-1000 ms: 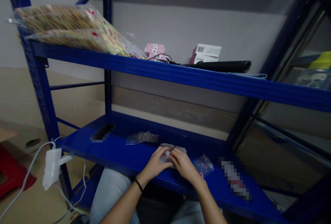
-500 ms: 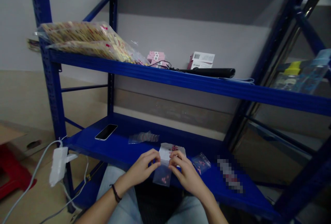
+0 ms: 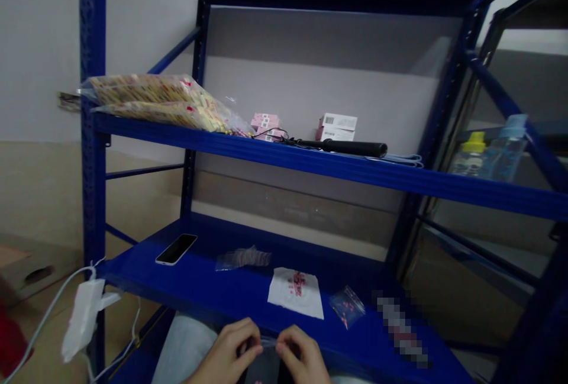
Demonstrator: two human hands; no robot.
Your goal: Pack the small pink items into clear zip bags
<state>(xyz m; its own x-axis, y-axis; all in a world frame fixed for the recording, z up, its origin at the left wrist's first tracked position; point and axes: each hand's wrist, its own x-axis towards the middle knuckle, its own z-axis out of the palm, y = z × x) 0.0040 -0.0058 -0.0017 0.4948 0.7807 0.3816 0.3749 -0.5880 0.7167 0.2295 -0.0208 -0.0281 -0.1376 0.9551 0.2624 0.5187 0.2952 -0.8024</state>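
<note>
Both my hands pinch the top edge of a small clear plastic bag (image 3: 264,366) in front of the shelf edge, low in the view. My left hand (image 3: 233,351) grips its left corner and my right hand (image 3: 302,355) its right corner. Small reddish pieces show at the bag's bottom, partly cut off by the frame. Beyond my hands, a white sheet of paper (image 3: 306,301) lies on the blue shelf with a cluster of small pink-red pieces (image 3: 297,283) on it. To its right rests another clear bag (image 3: 347,307) with a few reddish pieces inside.
A stack of clear bags (image 3: 248,257) and a phone (image 3: 176,249) lie on the lower blue shelf (image 3: 208,289). A blurred-out item (image 3: 402,331) is at right. Above, the upper shelf (image 3: 266,156) holds large filled bags (image 3: 151,103), small boxes (image 3: 337,126) and bottles (image 3: 503,150). A power strip (image 3: 82,319) hangs at left.
My hands have drawn back toward my body with the small bag, away from the paper, which now lies uncovered. The camera view has tilted upward.
</note>
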